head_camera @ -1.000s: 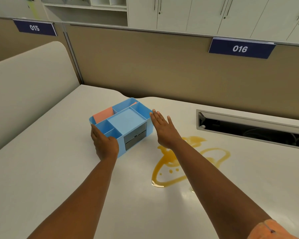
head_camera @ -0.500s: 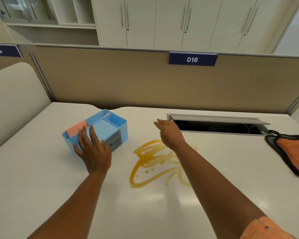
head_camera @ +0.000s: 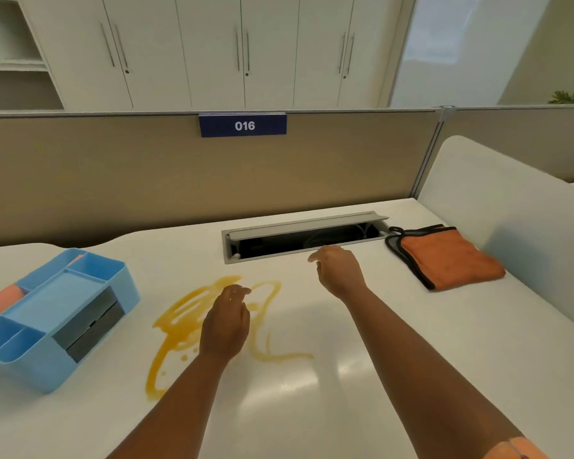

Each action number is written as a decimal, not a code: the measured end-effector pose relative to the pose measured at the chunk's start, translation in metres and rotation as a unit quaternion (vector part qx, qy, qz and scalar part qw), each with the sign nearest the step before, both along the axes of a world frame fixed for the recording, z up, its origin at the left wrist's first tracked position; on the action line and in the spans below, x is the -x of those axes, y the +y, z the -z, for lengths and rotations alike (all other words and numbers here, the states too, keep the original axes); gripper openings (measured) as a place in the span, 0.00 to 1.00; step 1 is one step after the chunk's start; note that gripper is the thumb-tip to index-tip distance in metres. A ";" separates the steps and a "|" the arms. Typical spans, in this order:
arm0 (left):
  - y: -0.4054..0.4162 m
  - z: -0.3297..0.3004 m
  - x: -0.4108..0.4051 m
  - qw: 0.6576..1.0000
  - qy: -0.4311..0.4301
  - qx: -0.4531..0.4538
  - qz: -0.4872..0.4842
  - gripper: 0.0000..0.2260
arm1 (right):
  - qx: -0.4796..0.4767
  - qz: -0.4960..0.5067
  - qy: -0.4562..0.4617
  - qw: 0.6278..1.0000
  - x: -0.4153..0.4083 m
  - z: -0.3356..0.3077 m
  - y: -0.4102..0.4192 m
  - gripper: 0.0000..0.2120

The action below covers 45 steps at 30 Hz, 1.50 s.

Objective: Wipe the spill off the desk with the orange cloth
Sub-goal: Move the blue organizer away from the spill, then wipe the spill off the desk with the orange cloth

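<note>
While folded, orange cloth (head_camera: 451,258) lies flat — long axis running near-right, far-left.

Both forearms extended; left hand (head_camera: 225,321) loosely curled, empty; right hand (head_camera: 340,271) loosely curled, empty.

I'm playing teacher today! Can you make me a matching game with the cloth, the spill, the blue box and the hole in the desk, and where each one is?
Things:
1. orange cloth
2. yellow spill
3. blue organizer
4. cable slot

Places:
A. far left of the desk
B. middle, partly under the left hand
C. at the back, just beyond the right hand
D. far right, folded

Pairs: 1-D, 2-B, 3-A, 4-C
</note>
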<state>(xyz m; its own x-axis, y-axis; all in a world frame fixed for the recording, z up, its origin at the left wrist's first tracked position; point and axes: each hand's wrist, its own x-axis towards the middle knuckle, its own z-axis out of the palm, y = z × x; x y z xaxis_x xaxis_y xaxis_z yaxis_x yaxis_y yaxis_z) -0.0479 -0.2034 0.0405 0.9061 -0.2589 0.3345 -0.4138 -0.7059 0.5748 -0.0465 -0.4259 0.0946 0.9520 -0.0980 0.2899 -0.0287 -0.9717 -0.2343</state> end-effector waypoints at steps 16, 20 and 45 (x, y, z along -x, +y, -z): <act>-0.137 0.041 -0.030 0.952 0.161 -0.211 0.155 0.26 | -0.058 0.154 0.106 0.981 0.038 0.064 -0.135 0.16; -0.155 0.047 -0.032 0.960 0.134 -0.217 0.118 0.24 | -0.063 0.208 0.091 0.972 0.030 0.073 -0.161 0.16; -0.162 0.049 -0.033 0.961 0.086 -0.248 0.082 0.23 | 0.059 0.275 0.029 0.959 0.022 0.058 -0.234 0.08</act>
<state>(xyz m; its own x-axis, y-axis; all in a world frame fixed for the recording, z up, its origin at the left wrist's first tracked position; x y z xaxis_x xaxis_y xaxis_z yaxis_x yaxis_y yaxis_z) -0.0146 -0.3654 -0.0085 0.8705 -0.4918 -0.0180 -0.4717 -0.8443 0.2543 -0.0681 -0.6597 0.0366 0.7800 -0.5608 0.2777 -0.5551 -0.8249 -0.1067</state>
